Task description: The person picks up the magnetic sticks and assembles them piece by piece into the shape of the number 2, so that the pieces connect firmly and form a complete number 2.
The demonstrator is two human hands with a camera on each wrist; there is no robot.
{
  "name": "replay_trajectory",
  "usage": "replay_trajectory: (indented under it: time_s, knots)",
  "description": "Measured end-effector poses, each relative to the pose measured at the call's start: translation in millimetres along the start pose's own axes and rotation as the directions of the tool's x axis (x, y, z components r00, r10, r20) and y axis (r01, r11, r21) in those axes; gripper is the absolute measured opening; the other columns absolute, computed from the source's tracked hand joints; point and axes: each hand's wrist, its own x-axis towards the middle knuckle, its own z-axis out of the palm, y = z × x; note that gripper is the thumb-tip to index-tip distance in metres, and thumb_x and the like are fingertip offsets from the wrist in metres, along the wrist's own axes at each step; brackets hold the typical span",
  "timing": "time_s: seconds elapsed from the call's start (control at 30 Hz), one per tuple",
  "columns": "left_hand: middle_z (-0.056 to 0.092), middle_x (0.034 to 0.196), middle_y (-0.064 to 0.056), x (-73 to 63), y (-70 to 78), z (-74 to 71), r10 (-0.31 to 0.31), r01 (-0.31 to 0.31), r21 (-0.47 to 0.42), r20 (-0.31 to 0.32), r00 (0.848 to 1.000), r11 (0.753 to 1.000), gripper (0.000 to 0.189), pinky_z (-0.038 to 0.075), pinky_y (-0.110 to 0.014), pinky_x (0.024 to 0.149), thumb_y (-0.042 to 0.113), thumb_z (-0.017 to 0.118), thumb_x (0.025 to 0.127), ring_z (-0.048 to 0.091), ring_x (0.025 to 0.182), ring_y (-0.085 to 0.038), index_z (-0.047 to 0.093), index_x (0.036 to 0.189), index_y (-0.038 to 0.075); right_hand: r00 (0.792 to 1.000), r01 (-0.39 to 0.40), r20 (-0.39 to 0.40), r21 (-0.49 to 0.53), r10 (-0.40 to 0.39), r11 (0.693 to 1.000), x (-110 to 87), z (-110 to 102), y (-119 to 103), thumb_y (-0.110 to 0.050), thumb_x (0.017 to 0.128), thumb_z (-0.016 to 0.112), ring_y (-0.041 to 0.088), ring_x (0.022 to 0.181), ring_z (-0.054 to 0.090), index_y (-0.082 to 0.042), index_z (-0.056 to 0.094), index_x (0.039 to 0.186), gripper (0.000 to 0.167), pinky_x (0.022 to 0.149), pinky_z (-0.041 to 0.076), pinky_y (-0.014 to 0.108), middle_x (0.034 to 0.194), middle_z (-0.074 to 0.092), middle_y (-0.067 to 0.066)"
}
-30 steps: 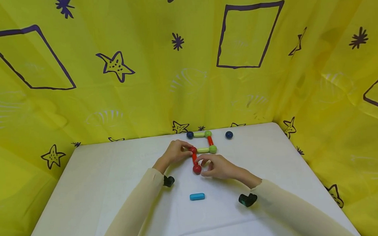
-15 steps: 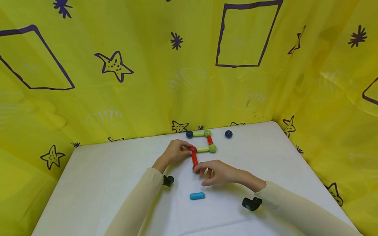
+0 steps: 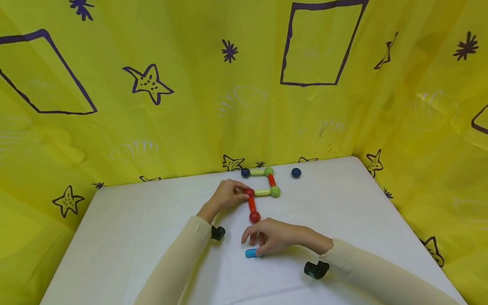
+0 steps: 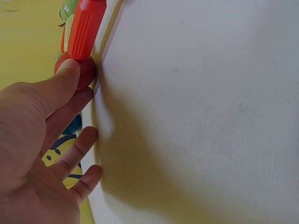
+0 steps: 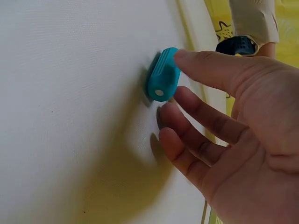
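In the head view my left hand [image 3: 225, 195] pinches a red ball [image 3: 250, 192] between thumb and fingers. This ball is a corner of a zigzag of balls and rods lying on the table. A red rod [image 3: 252, 204] runs from it toward me to a second red ball [image 3: 254, 216]. In the right wrist view my right hand [image 5: 261, 126] hovers at a blue magnetic rod [image 5: 163, 74] lying on the table. Its thumb is at the rod, touching or nearly so; the fingers are loosely bent and spread on the near side, not gripping it.
Beyond the held ball, the zigzag continues through pale green rods [image 3: 263, 193], a green ball [image 3: 275, 191] and a dark blue ball [image 3: 245, 173]. A loose dark blue ball [image 3: 296, 173] lies at the back. A yellow curtain [image 3: 200, 127] hangs behind the white table [image 3: 148, 233].
My right hand has left the nearer red ball and moved toward me to the blue rod. The left hand keeps its pinch on the corner ball.
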Motion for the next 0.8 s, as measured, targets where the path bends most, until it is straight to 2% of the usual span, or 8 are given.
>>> replay_trajectory:
  time_s: [0.33,0.8]
  knots:
    - [0.078,0.108,-0.002,0.1,-0.4,0.1,0.011,-0.011,0.001,0.0,1.0,1.0,0.025,0.048,-0.031,0.084,0.018,0.079,0.092,0.058,0.09,-0.019,0.079,0.115,0.01,0.998,0.006,0.067,-0.109,0.002,0.994,3.3,1.3,-3.1,-0.005,0.092,0.077,0.002,0.076,0.055,-0.015,0.073,0.119,0.029,0.075,0.05,0.02,0.095,0.067,-0.007]
    - [0.077,0.109,-0.001,1.1,-1.0,1.5,0.008,-0.008,0.03,-0.003,1.0,1.0,0.026,0.049,-0.032,0.086,0.018,0.079,0.092,0.06,0.092,-0.019,0.079,0.116,0.01,0.998,-0.017,0.052,-0.138,0.024,0.99,0.0,4.2,-5.4,-0.006,0.094,0.075,0.005,0.08,0.053,-0.015,0.074,0.118,0.026,0.078,0.048,0.02,0.093,0.063,-0.009]
